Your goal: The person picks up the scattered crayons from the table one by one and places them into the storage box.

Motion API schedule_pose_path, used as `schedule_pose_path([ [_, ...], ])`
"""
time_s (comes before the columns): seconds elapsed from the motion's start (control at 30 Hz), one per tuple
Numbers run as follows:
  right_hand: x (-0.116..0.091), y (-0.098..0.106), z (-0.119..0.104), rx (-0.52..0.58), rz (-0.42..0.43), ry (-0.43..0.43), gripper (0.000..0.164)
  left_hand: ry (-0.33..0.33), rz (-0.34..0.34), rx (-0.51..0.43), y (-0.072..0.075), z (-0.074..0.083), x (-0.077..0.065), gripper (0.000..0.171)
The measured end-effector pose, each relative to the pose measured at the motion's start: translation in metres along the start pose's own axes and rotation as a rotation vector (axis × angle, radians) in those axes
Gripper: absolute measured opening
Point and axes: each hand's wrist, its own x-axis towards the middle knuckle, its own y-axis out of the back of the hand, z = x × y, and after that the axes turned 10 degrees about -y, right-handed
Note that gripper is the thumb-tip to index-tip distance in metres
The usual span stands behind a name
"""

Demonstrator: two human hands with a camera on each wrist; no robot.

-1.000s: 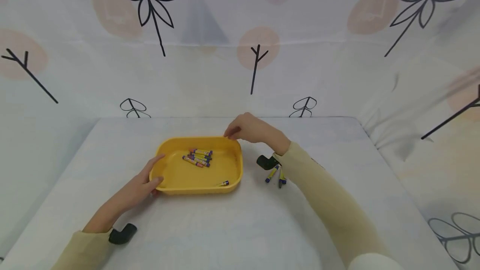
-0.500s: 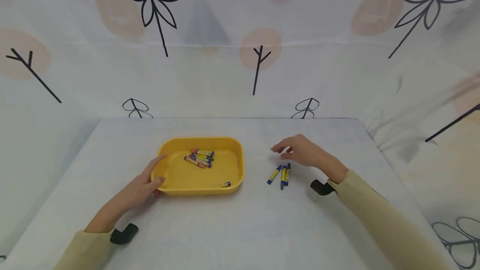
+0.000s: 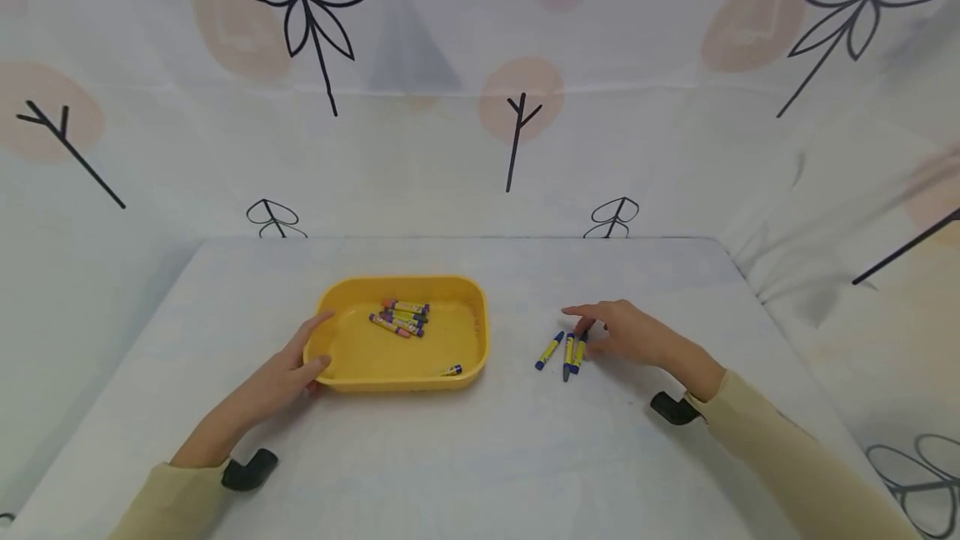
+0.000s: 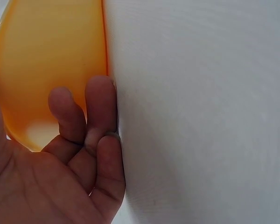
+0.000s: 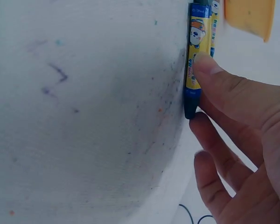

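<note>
A white cloth backdrop (image 3: 435,190) printed with dark plant outlines and pale orange patches is filling the top of the frame, behind a white worktop (image 3: 420,457). Left of centre, a shallow yellow tray (image 3: 360,357) is sitting, with a loose pile of crayons (image 3: 390,326) lying inside and a lone crayon (image 3: 452,371) resting near its lower-right corner. The left hand (image 3: 281,373) is gripping the tray's left end, fingers curling at the rim. Right of centre, a left crayon (image 3: 550,351) is slanting slightly apart, while a middle crayon (image 3: 568,355) is crowding close beside a right crayon (image 3: 578,354). The right hand (image 3: 630,336) is touching that right crayon with its thumb, the other fingers spreading, partly bent; whether they are pinching it, I cannot tell. Black wrist devices (image 3: 250,470) are sitting below both beige sleeves (image 3: 787,448). The tray is showing smooth plastic and rounded corners; the right crayon is wearing a yellow-and-blue printed wrapper, its dark end tapering. Coloured specks are dotting the worktop in the right wrist view.
</note>
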Motion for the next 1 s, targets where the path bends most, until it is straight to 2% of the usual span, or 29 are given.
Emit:
schedule_pose_path([
  [0.1, -0.003, -0.002, 0.002, 0.004, 0.008, -0.018, 0.068, -0.007, -0.002, 0.001, 0.000, 0.001, 0.000, 0.067],
  [0.2, -0.004, -0.004, 0.004, 0.007, 0.008, -0.028, 0.052, -0.006, -0.004, 0.000, 0.000, 0.002, -0.001, 0.067],
  [0.3, -0.004, -0.005, 0.008, -0.024, 0.008, 0.010, 0.030, 0.000, -0.005, -0.001, 0.000, 0.002, -0.001, 0.067],
  [0.4, -0.005, -0.005, 0.012, -0.069, 0.010, 0.086, 0.020, -0.002, -0.005, 0.000, 0.000, 0.002, -0.002, 0.067],
  [0.53, -0.008, -0.001, 0.012, -0.089, 0.009, 0.159, 0.019, -0.004, -0.006, 0.003, 0.000, 0.002, -0.001, 0.067],
  [0.73, -0.013, 0.012, 0.002, -0.096, 0.032, 0.172, 0.020, -0.006, -0.006, 0.009, 0.000, 0.003, -0.001, 0.067],
  [1.0, -0.013, 0.030, -0.021, -0.098, 0.105, 0.239, 0.021, 0.002, -0.002, 0.026, 0.000, 0.001, -0.001, 0.067],
])
